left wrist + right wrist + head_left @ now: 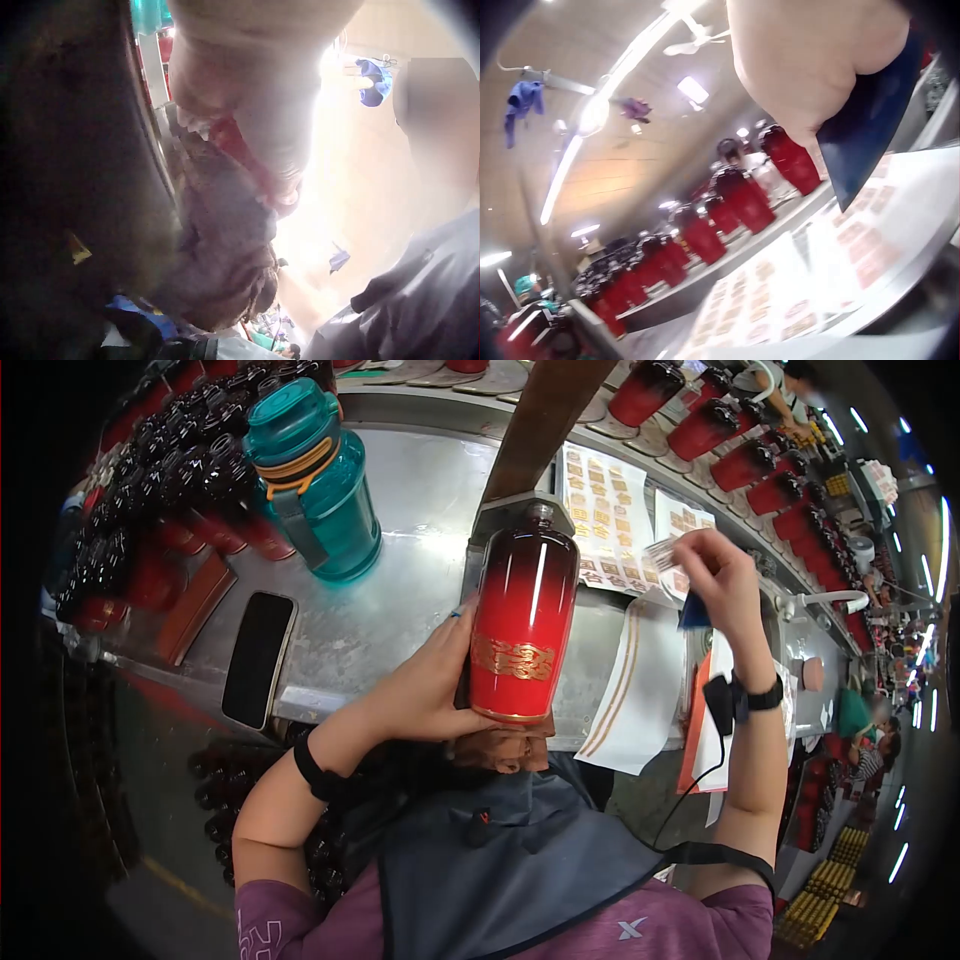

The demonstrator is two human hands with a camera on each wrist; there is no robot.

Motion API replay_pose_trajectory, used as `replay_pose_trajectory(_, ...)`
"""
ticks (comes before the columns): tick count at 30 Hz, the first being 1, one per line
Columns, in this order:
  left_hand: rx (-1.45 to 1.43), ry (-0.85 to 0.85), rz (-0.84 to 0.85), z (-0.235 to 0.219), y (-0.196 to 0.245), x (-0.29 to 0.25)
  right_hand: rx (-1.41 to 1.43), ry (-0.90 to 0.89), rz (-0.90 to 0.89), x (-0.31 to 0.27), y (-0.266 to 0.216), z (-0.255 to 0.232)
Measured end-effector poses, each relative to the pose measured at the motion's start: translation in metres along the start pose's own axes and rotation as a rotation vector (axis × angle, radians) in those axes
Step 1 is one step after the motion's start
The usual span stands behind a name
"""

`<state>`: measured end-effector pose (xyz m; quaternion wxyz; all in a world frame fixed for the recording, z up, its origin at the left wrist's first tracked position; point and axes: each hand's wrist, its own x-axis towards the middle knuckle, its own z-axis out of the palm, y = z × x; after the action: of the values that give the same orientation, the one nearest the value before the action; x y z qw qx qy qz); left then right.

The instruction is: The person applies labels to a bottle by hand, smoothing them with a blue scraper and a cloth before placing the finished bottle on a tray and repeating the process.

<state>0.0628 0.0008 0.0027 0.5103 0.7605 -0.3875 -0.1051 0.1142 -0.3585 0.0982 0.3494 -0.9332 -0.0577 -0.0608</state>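
A red bottle (525, 600), dark toward its neck and banded with a gold pattern, leans on a support in front of the person. My left hand (425, 685) grips its lower left side, thumb by the base, other fingers partly hidden behind it. Below the base is a brown wrapped pad (505, 748), its creased cloth (221, 232) large in the left wrist view. To the right, my raised right hand (728, 582) holds a dark blue flat scraper (874, 124) against the palm. Its fingertips pinch a small clear film piece (660, 555) with light marks.
Gold-printed decal sheets (605, 510) lie behind the bottle, and a white strip with gold lines (625, 690) lies right of it. A teal jug (335, 510) and a phone (260, 660) are on the left. Red bottles (700, 430) line a conveyor at the back right. A brown post (545, 420) rises behind the bottle.
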Motion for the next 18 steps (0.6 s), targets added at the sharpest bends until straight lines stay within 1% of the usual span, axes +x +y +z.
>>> replay_pose_trajectory(1,0.104,-0.062,0.033,-0.003,0.002,0.003,0.072,-0.098,-0.049,-0.008,-0.029,0.007)
replay_pose_trajectory(2,0.105,-0.066,0.027,-0.001,0.008,0.0,0.143,-0.195,-0.098,-0.017,-0.056,0.012)
replay_pose_trajectory(4,0.308,0.182,-0.075,0.0,0.025,-0.003,0.104,-0.314,-0.125,-0.028,-0.101,0.018)
replay_pose_trajectory(5,0.346,0.203,0.012,-0.006,0.041,0.001,0.068,-0.337,-0.153,-0.031,-0.112,0.02)
replay_pose_trajectory(7,0.38,0.193,0.034,0.007,0.048,0.004,0.118,-0.394,-0.083,-0.032,-0.115,0.026)
replay_pose_trajectory(8,0.418,0.186,0.06,0.012,0.049,0.003,0.119,-0.408,-0.07,-0.031,-0.116,0.028)
replay_pose_trajectory(10,0.481,0.215,0.067,0.016,0.036,0.0,0.117,-0.414,-0.111,-0.026,-0.113,0.033)
replay_pose_trajectory(12,0.187,0.171,-0.059,0.016,0.025,-0.008,0.091,-0.424,-0.085,-0.021,-0.106,0.039)
replay_pose_trajectory(13,0.186,0.17,-0.061,0.014,0.025,-0.011,0.092,-0.426,-0.084,-0.02,-0.106,0.043)
replay_pose_trajectory(15,-0.045,0.115,-0.13,0.009,0.028,-0.012,0.095,-0.407,-0.125,-0.018,-0.108,0.051)
replay_pose_trajectory(16,-0.043,0.116,-0.132,0.009,0.025,-0.012,0.096,-0.408,-0.127,-0.017,-0.11,0.053)
replay_pose_trajectory(18,-0.168,0.236,-0.031,0.009,0.018,-0.007,0.058,-0.332,-0.176,-0.017,-0.113,0.058)
